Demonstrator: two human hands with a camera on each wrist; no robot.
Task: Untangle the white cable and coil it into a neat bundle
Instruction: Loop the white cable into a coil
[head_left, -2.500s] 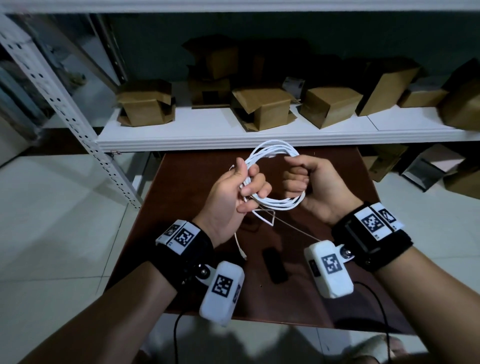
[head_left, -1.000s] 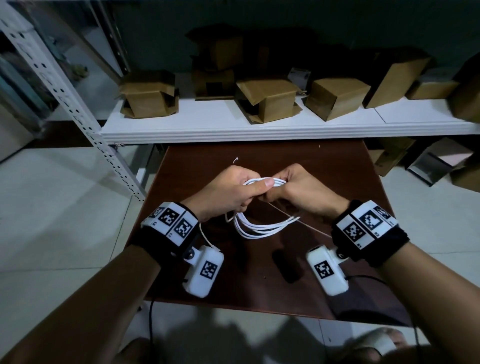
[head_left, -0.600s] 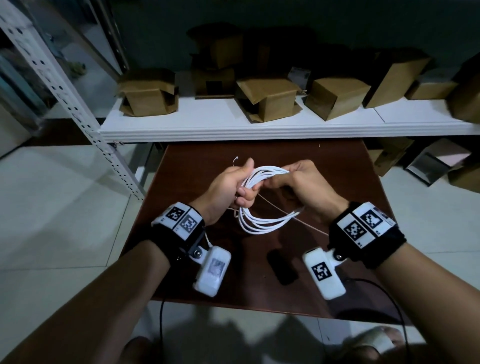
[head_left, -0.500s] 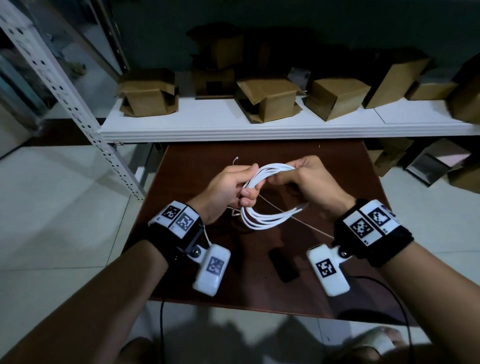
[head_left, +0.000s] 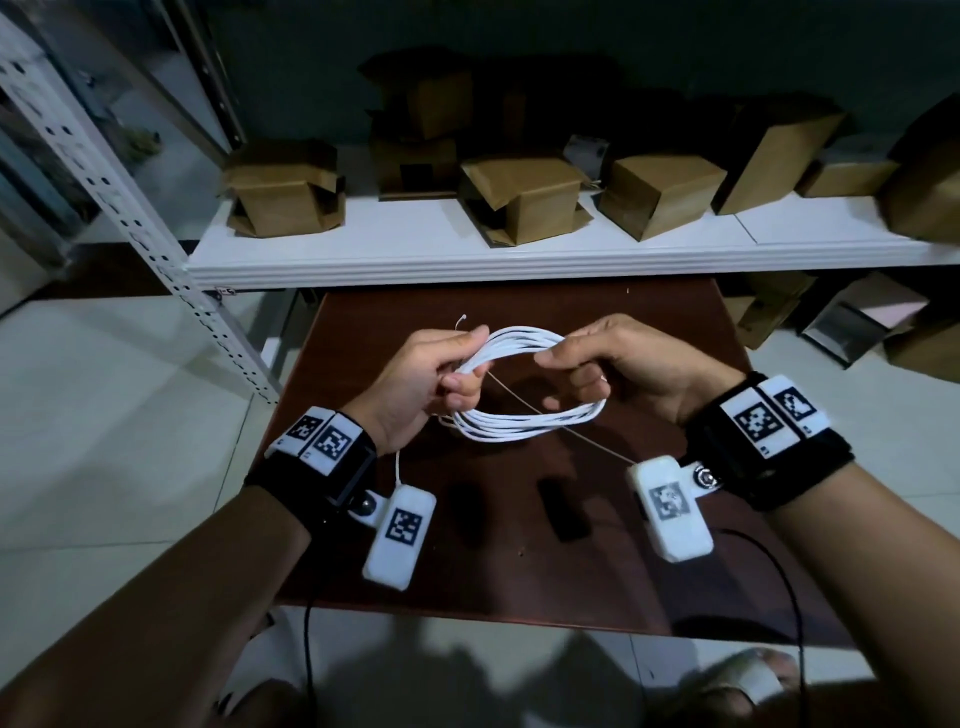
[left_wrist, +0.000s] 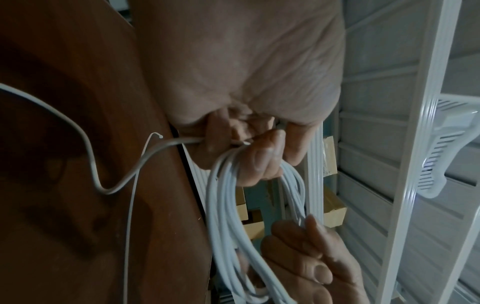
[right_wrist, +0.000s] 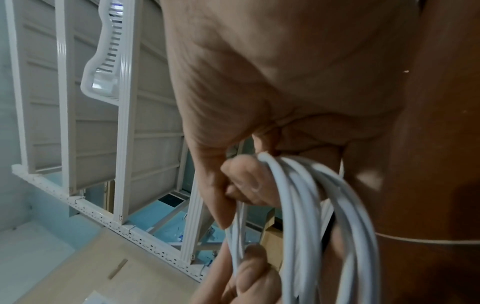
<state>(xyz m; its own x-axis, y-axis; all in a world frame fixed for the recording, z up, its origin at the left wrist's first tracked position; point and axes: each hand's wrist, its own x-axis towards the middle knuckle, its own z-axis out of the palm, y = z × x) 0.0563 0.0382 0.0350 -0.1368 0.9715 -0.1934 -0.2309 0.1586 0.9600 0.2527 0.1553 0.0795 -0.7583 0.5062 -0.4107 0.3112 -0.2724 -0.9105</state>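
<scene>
I am pinching the white cable (head_left: 524, 345) coil in both hands' fingers (head_left: 470, 345); if either pinch is loosening, loops could spill and retangle.

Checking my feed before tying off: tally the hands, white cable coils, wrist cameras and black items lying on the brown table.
Hands: 2, left hand and right hand, both gripping the coil
White cable coil: 1
Wrist cameras: 2, left wrist camera and right wrist camera
Small black object on the table: 1
Total: 6
</scene>
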